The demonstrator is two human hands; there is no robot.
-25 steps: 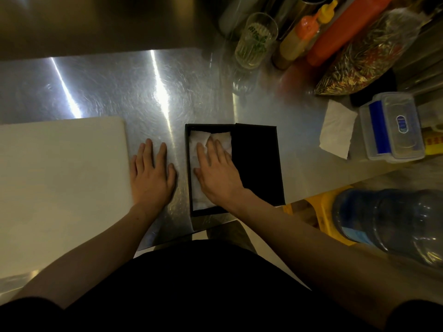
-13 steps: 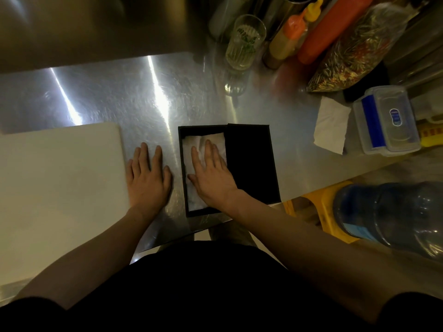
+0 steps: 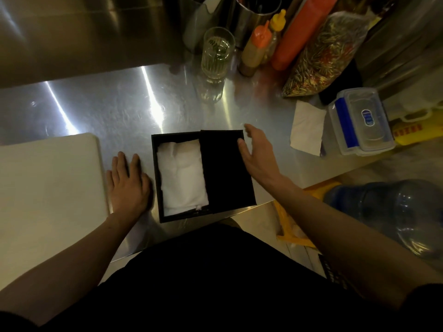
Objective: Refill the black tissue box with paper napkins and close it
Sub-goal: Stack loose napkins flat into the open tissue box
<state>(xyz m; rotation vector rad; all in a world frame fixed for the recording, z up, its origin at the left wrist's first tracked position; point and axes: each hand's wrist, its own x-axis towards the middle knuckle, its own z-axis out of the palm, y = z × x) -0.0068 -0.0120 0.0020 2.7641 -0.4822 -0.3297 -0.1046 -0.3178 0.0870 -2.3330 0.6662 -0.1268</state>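
Black tissue box (image 3: 163, 178) sits at the near edge of the steel counter (image 3: 115, 111), directly in front of the person. Lid (image 3: 226, 168) covers the right half only; left half uncovered, white paper napkins (image 3: 181, 176) lying flat inside. Right hand (image 3: 257, 152) at the lid's right edge, fingers spread and loosely curved, gripping nothing; fingertips at the far right corner of the lid, contact there cannot be told. Left hand (image 3: 128, 185) flat, palm down on the counter, fingers extended, just beside the box's left wall, between the box and a white cutting board (image 3: 48, 192). It holds nothing. One loose napkin (image 3: 306, 128) lies well apart to the right, beside a clear plastic container (image 3: 362, 121).
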